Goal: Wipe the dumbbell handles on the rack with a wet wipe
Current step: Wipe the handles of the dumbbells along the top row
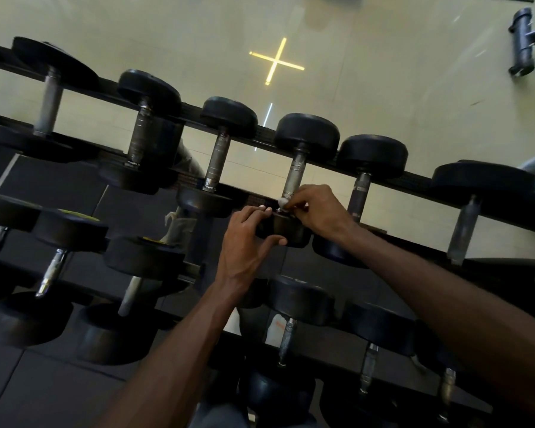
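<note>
I'm pinching the wet wipe (283,201) in my right hand (317,208) at the near end of the dumbbell handle (294,177), which is running away from me, while my left hand (247,239) is gripping its near head (283,231).

No text, number or brand can be read anywhere in view. The black dumbbell heads on the rack (414,180) show no legible weight marks. 2 heads on the lower tier carry a yellow patch (78,215) on their end faces, but whatever is printed there is too blurred and foreshortened to make out. The yellow cross (277,61) on the floor is a plain light shape, not lettering.
</note>
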### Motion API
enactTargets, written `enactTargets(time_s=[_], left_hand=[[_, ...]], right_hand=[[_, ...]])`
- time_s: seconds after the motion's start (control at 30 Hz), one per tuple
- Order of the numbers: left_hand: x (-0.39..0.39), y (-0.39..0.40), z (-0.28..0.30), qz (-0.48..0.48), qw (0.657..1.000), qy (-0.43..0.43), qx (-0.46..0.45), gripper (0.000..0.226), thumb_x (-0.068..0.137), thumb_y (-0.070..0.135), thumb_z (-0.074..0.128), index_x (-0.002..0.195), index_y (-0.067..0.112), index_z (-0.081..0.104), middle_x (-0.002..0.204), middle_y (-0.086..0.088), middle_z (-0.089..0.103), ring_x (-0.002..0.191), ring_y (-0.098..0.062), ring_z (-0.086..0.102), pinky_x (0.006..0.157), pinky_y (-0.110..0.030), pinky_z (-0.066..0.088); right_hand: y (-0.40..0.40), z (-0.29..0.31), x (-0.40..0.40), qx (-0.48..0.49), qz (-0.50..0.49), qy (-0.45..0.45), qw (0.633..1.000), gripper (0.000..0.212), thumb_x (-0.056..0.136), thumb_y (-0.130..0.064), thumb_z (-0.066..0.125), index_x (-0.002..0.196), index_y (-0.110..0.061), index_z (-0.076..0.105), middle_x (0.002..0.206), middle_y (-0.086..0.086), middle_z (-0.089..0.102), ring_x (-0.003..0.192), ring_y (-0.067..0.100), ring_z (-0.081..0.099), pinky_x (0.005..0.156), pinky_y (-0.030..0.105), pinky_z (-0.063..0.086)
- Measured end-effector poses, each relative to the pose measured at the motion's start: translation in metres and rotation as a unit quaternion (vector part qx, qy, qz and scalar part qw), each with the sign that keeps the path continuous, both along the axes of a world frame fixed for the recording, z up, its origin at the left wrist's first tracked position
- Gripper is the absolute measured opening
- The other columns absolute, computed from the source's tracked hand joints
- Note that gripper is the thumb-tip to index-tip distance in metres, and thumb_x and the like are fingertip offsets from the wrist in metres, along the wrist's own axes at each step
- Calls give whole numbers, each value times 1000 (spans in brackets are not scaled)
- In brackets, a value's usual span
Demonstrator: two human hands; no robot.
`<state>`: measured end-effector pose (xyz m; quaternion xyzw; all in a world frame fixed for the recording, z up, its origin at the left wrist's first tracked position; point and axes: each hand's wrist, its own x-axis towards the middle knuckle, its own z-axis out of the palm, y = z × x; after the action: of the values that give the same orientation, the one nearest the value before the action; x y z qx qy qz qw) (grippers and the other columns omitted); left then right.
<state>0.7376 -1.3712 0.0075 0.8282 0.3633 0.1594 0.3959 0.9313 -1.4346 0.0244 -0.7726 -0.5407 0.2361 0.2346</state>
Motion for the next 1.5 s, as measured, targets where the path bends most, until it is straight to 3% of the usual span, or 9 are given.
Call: enactTargets(time_s=[0.13,0.37,0.53,0.77,0.9,1.13,1.23,1.33,1.5], left_hand=[[1,-1,-1,5,1000,6,3,63,74,38,90,126,11,68,128,0,63,124,-20,55,104,-41,51],[1,-1,0,5,1000,3,10,62,74,38,90,126,11,69,128,0,63,122,-19,56,103,-37,50],[1,0,1,1,1000,7,7,63,73,36,91,126,11,68,127,0,63,123,-20,56,103,-40,51],[0,0,-1,4,1000,-1,4,63,75,38,90,128,12,68,129,0,63,125,-18,55,106,-39,49],[0,-1,-1,0,1000,4,6,64,75,36,90,129,11,67,131,0,62,126,-18,54,107,-37,48],[0,-2,0,2,1000,1,8,63,77,38,88,131,13,67,132,1,62,126,-16,53,106,-31,47],[0,-3,1,4,1000,1,5,63,77,38,88,130,12,68,131,2,62,126,-16,54,106,-31,47],[1,-2,1,1,1000,4,3,63,77,39,88,130,12,67,132,1,62,126,-17,54,106,-32,48],[0,-2,1,2,1000,6,-1,64,77,38,88,131,12,67,133,0,62,128,-17,54,107,-34,48]], right_hand=[[-12,-14,-12,61,-125,27,990,15,87,-7,75,98,-15,81,95,0,71,86,13,66,78,34,59],[31,-9,12,70,-88,-147,983,29,105,-26,51,113,-8,72,107,0,56,96,4,40,82,16,45],[14,0,7,-32,235,-173,956,23,103,-27,53,107,-12,70,98,-2,50,95,16,52,78,30,50],[42,8,33,6,99,-240,966,23,98,-7,56,116,-4,71,106,6,55,100,20,53,82,37,57],[18,-3,8,-22,228,-245,942,19,96,-13,61,112,-8,70,107,4,54,104,21,51,76,37,58],[56,-17,15,91,-106,-270,953,16,100,-12,61,105,-9,75,98,3,63,91,17,59,73,24,54],[60,-17,-2,145,-276,-165,936,11,95,-9,65,91,-7,75,94,3,67,83,12,60,68,17,49],[68,-14,-15,200,-470,-2,860,7,91,-11,72,91,-13,78,91,-1,73,80,9,65,72,14,52],[77,-11,-19,235,-600,166,747,10,87,-13,77,94,-19,80,91,-3,77,87,12,69,73,18,53]])
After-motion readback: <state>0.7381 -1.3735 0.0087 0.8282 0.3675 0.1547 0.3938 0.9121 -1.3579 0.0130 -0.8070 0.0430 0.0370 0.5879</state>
